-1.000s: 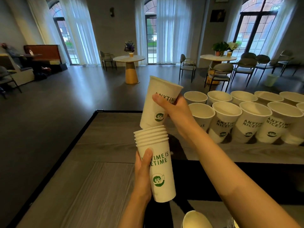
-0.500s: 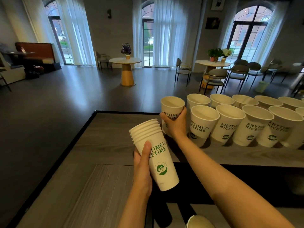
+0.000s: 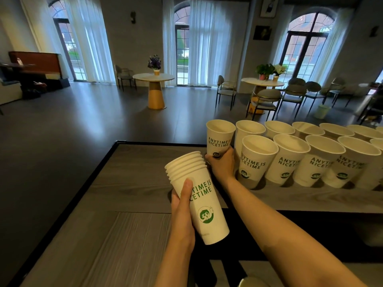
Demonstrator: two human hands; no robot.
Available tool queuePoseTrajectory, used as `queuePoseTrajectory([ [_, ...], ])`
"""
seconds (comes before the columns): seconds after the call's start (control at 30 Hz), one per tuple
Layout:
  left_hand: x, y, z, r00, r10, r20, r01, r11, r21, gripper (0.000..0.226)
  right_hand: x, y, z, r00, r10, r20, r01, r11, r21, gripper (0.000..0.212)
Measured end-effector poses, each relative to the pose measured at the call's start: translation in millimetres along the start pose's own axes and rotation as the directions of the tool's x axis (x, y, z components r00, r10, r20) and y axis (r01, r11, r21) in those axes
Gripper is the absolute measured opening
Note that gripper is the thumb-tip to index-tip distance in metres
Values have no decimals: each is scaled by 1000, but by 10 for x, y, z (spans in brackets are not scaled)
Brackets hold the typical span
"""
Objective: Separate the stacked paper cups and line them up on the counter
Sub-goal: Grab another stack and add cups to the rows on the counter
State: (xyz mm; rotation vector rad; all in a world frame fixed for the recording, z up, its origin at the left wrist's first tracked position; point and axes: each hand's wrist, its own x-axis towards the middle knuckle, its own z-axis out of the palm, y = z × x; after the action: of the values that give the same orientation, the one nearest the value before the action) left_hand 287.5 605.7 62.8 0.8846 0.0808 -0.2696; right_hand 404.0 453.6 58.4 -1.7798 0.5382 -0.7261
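The left hand [image 3: 182,206] is wrapped around a stack of paper cups [image 3: 196,195], thumb laid up the printed side and the fingers curled behind, out of sight. The stack tilts with its rims toward the upper left and its base toward the lower right, held clear above the grey wood counter [image 3: 124,183]; several nested rims show at its top, just above the thumb tip. Just past the top of that stack, the right hand [image 3: 221,164] grips a single cup [image 3: 220,137] low on its body, with the fingers curled around the base and covering the green logo there. That cup stands upright with its mouth open upward, and its bottom is hidden behind the hand, so whether it touches the counter cannot be told. Immediately to the right of the gripped cup, two rows of cups [image 3: 310,154] stand on the counter, mouths up, running off toward the right edge; the nearest cup of the back row is just beside the held one, and the nearest cup of the front row sits against the right wrist. Below both forearms, a dark mat [image 3: 248,235] lies across the counter. Beyond the counter, a round table [image 3: 154,79] with a small flower pot stands on the dark floor.
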Motion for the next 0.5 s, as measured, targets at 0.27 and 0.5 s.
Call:
queuePoseTrajectory([
  [0.27, -6, -13, -4, 999, 19, 34, -20, 999, 36, 67, 70, 22, 32, 999, 37, -4, -37, 999, 1, 78],
  [0.5, -28, 23, -10, 994, 42, 102, -51, 995, 86, 74, -134, -30, -98, 988, 121, 100, -113, 990, -87, 97],
])
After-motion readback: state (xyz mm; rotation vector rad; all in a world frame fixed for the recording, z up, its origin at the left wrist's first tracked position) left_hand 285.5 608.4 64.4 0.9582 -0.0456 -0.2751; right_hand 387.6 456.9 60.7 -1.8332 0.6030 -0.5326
